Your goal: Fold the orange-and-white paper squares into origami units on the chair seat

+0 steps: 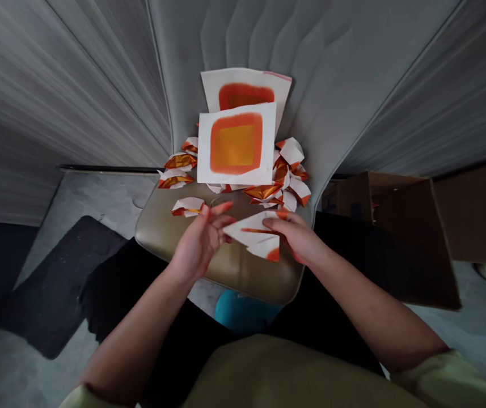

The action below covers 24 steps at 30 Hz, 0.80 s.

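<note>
Right hand (pixel 299 238): grip clamping folded paper (pixel 254 237) | left hand (pixel 198 243): grip standing apart, possibly touching paper's left tip

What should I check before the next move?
1. Folded paper gripped by the right hand: ok, thumb on top.
2. Left hand free to help: ok, open beside the paper's pointed end.
3. Left fingers touching that end: cannot tell, they overlap in this view.
4. Loose piece well away from the left hand: not ok, it lies right by the thumb.
5. Front sheet uncovered: ok, its printed face shows whole.
6. Back sheet uncovered: not ok, the front one covers its lower part.
</note>
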### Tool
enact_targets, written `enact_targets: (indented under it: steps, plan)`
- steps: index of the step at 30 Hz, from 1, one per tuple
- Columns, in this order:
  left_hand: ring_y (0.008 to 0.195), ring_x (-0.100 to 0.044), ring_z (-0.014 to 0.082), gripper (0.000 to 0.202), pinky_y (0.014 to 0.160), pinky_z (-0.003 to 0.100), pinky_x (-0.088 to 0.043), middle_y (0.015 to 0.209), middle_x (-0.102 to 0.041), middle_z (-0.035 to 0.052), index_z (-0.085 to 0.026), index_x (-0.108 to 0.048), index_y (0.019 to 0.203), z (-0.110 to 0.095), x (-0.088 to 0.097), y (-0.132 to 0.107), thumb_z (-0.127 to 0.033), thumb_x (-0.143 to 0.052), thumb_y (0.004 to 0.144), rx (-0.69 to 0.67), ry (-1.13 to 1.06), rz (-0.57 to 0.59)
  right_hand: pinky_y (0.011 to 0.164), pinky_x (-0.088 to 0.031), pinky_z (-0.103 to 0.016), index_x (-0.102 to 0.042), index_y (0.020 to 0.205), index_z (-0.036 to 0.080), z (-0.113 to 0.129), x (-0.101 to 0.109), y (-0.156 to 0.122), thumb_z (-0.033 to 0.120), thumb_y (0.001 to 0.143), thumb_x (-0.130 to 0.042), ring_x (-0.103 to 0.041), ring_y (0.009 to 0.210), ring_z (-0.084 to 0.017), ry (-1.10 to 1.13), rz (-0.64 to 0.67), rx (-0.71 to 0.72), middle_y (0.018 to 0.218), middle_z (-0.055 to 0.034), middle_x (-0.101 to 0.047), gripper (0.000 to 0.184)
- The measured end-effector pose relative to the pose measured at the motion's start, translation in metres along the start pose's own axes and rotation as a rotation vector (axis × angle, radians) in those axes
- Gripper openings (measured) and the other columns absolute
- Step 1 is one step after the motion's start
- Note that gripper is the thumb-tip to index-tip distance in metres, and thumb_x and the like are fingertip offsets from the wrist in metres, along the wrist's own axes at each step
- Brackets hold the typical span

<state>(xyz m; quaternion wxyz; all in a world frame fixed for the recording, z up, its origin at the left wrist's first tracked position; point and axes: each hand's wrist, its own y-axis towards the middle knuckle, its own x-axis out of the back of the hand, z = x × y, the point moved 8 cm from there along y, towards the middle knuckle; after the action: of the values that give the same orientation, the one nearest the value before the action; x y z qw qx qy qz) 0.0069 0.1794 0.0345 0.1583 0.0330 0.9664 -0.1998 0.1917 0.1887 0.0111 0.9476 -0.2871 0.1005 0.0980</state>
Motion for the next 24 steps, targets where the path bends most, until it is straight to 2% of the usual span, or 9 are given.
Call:
enact_targets:
  steps: [2,4,6,9,13,16,19,22,24]
  plan:
    - [0.069,-0.069,0.0191,0.069,0.064,0.032,-0.055,0.090,-0.076,0.0109,-0.017,-0.073,0.119,-0.013,0.005,-0.004,-0.076,-0.053,0.090,-0.060,0.071,-0.003,0.062,-0.055,-0.034,-0.077,0.083,0.022,0.004,-0.004,-0.001,0.038,0.073,-0.076,-0.071,0.066,-0.021,-0.179,0.132,0.002,0.076,-0.0026,-0.078,0.019]
    - [0.066,-0.066,0.0173,0.064,0.064,0.031,-0.054,0.085,-0.075,0.0079,-0.019,-0.074,0.117,-0.015,0.001,-0.009,-0.072,-0.065,0.084,-0.091,0.241,0.041,0.057,-0.050,-0.030,-0.079,0.087,0.024,0.007,-0.009,-0.003,0.035,0.079,-0.072,-0.068,0.062,-0.019,-0.399,0.271,0.055,0.077,-0.0006,-0.077,0.016]
    - [0.068,-0.066,0.0169,0.053,0.065,0.029,-0.053,0.085,-0.076,0.0057,-0.021,-0.076,0.113,-0.004,-0.009,-0.013,-0.061,-0.076,0.079,-0.070,0.418,0.103,0.057,-0.048,-0.029,-0.081,0.089,0.025,0.009,-0.011,-0.003,0.033,0.085,-0.067,-0.065,0.062,-0.017,-0.585,0.343,0.125,0.077,0.0004,-0.077,0.016]
    - [0.077,-0.068,0.0183,0.042,0.067,0.028,-0.052,0.097,-0.079,0.0059,-0.022,-0.076,0.114,0.020,-0.024,-0.015,-0.049,-0.074,0.083,-0.031,0.534,0.146,0.060,-0.049,-0.029,-0.082,0.097,0.027,0.011,-0.010,0.000,0.028,0.088,-0.063,-0.066,0.068,-0.017,-0.733,0.324,0.216,0.085,-0.0004,-0.078,0.020]
    - [0.070,-0.064,0.0151,0.032,0.064,0.026,-0.046,0.084,-0.076,0.0027,-0.021,-0.078,0.111,0.029,-0.020,-0.010,-0.039,-0.070,0.086,-0.079,0.599,0.000,0.066,-0.053,-0.030,-0.072,0.127,0.026,0.021,-0.007,0.000,0.029,0.088,-0.066,-0.067,0.076,-0.017,-0.666,0.203,0.277,0.095,-0.0017,-0.077,0.040]
    - [0.066,-0.059,0.0125,0.030,0.059,0.023,-0.044,0.077,-0.070,-0.0002,-0.020,-0.076,0.110,0.020,-0.011,-0.008,-0.035,-0.071,0.085,-0.152,0.529,-0.130,0.080,-0.057,-0.034,-0.069,0.129,0.026,0.033,-0.007,-0.005,0.040,0.090,-0.067,-0.069,0.091,-0.019,-0.480,0.166,0.341,0.106,-0.0030,-0.075,0.042]
    - [0.059,-0.050,0.0087,0.029,0.055,0.021,-0.040,0.070,-0.057,-0.0048,-0.021,-0.072,0.113,0.009,-0.005,-0.011,-0.031,-0.071,0.086,-0.253,0.430,-0.250,0.084,-0.059,-0.037,-0.061,0.137,0.029,0.034,-0.012,-0.010,0.045,0.091,-0.068,-0.071,0.096,-0.020,-0.332,0.230,0.313,0.114,-0.0040,-0.075,0.049]
    - [0.057,-0.050,0.0079,0.022,0.053,0.020,-0.039,0.070,-0.056,-0.0048,-0.021,-0.068,0.106,0.006,-0.005,-0.015,-0.028,-0.071,0.086,-0.310,0.369,-0.295,0.092,-0.060,-0.040,-0.056,0.142,0.031,0.035,-0.016,-0.014,0.041,0.086,-0.075,-0.070,0.109,-0.022,-0.325,0.254,0.344,0.132,-0.0058,-0.071,0.060]
    - [0.056,-0.050,0.0078,0.016,0.052,0.020,-0.039,0.070,-0.060,-0.0036,-0.021,-0.069,0.098,0.004,-0.008,-0.016,-0.029,-0.072,0.085,-0.327,0.382,-0.278,0.099,-0.058,-0.042,-0.058,0.139,0.031,0.036,-0.016,-0.014,0.037,0.084,-0.078,-0.068,0.117,-0.023,-0.341,0.213,0.382,0.138,-0.0055,-0.068,0.059]
